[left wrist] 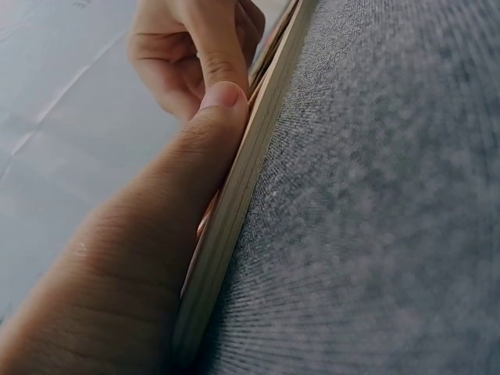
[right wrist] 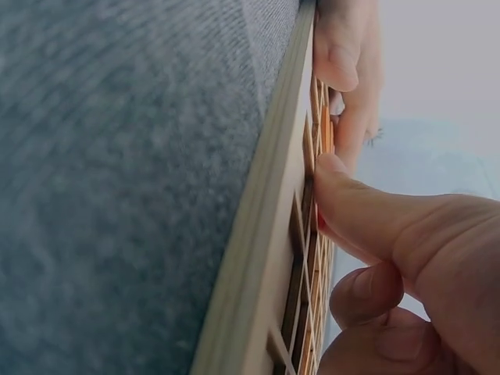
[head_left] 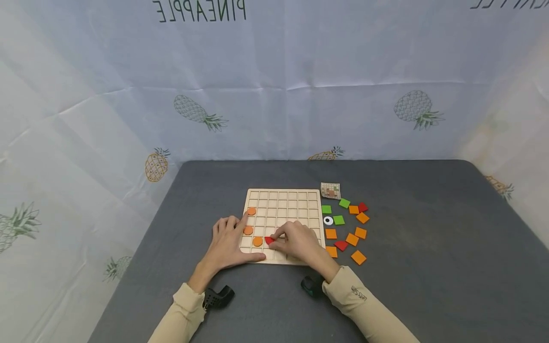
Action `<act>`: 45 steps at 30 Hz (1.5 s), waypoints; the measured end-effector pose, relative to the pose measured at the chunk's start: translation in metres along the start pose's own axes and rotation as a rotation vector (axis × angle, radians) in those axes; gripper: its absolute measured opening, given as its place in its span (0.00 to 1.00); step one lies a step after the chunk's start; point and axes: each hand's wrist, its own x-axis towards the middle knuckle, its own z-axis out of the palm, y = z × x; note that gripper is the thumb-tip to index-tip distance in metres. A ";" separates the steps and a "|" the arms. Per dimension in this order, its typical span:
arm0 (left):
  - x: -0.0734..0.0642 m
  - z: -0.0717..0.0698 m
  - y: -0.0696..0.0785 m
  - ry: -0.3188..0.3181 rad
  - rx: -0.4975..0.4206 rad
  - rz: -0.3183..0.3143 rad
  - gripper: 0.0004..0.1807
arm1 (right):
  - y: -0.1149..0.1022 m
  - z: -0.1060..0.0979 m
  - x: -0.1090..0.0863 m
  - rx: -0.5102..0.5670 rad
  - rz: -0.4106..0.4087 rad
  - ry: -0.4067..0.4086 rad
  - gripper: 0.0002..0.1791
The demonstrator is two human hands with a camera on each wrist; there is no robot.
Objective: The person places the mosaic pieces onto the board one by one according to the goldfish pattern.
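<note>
A wooden grid board [head_left: 283, 206] lies on the dark table, with three round orange pieces [head_left: 257, 241] near its left side. My left hand [head_left: 227, 243] rests on the board's lower left corner, fingers spread and thumb along the near edge. With thumb and index finger my right hand [head_left: 298, 242] pinches a red piece [head_left: 269, 240] at a square just right of the lowest orange disc. Part of that red piece is hidden by the fingertips. In the right wrist view, the right thumb [right wrist: 351, 195] lies close over the grid.
Right of the board lie several orange squares [head_left: 358, 257], a few green squares [head_left: 339, 220], red pieces [head_left: 341, 245] and a white disc with a black dot [head_left: 328, 220]. A small pattern card [head_left: 330, 190] sits at the board's upper right corner.
</note>
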 end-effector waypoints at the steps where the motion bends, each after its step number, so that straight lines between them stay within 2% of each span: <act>1: 0.000 0.000 0.000 0.002 0.000 0.001 0.70 | 0.000 0.000 0.000 -0.001 -0.004 0.001 0.13; 9: -0.002 0.001 -0.003 0.004 0.008 -0.004 0.69 | 0.002 0.000 -0.004 -0.049 -0.012 0.011 0.13; 17: -0.003 0.002 -0.004 0.009 0.013 -0.010 0.68 | 0.008 -0.011 -0.009 -0.086 0.002 0.076 0.16; 31: -0.001 0.000 -0.002 0.005 0.000 -0.001 0.68 | 0.047 -0.050 -0.020 -0.092 0.094 0.133 0.18; 45: 0.001 0.002 -0.003 0.007 -0.012 0.012 0.67 | 0.082 -0.068 -0.032 -0.107 0.157 0.164 0.19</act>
